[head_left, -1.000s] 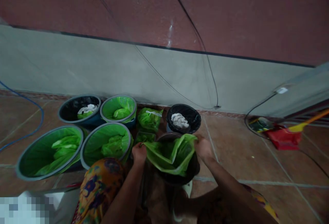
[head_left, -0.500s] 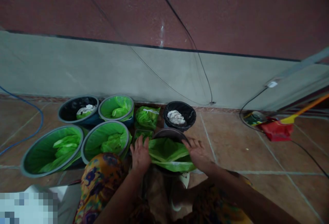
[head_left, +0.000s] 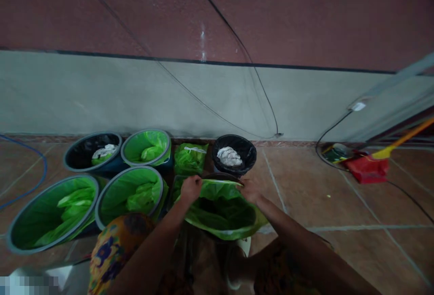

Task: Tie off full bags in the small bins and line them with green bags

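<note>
Liner [head_left: 217,223]: spreading wider than before, mouth lying toward six o'clock from your grips
Left hand [head_left: 191,189]: pinching it at eleven
Right hand [head_left: 250,191]: pinching it at one

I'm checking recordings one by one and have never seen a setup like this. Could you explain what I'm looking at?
There is no machine here: a person works with two bare hands. The view comes from one camera worn on the head, looking forward and down, so the forearms enter from the bottom.

The left hand and right hand both grip the far edge of a green bin liner, open over a dark bin.

Around it on the tiled floor, before a wall, stand four larger lined bins at left and a black-lined bin just beyond. A red dustpan lies at right.
</note>
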A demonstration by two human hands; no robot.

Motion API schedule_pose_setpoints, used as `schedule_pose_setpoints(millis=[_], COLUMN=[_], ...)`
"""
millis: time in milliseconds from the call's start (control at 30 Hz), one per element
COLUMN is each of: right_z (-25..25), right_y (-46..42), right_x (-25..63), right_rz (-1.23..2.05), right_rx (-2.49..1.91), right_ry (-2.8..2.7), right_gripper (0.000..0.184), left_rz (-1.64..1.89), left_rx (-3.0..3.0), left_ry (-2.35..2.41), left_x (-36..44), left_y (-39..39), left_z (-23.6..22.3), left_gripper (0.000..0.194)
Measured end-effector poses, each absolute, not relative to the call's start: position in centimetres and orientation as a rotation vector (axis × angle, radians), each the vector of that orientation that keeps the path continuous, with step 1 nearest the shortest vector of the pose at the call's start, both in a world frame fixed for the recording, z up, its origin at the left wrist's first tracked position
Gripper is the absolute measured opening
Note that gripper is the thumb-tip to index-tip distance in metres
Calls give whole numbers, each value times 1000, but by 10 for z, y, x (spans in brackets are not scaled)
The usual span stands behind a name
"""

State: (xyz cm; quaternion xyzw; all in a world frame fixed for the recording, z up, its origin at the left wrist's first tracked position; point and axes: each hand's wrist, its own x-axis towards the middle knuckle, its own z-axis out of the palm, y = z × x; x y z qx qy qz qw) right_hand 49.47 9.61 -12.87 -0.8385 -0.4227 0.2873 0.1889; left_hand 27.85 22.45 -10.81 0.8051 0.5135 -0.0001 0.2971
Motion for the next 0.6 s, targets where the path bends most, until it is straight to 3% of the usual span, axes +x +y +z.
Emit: schedule_pose_setpoints(millis=[133, 233, 600], right_z=[-136, -140, -156], right_y=[109, 118, 139], right_x=[501, 505, 529], right_rz=[753, 785, 1023], right_rx=[-2368, -2367, -2112], right_ry=[-1234, -1242, -1011], right_gripper=[27, 18, 29], left_rz=[-22, -55, 129], left_rx=[2195, 2200, 1911], left_ry=[1331, 1299, 1203], left_x=[298, 307, 305], left_y=[244, 252, 279], left_z=[-110, -115, -161], left_gripper=[27, 27, 30])
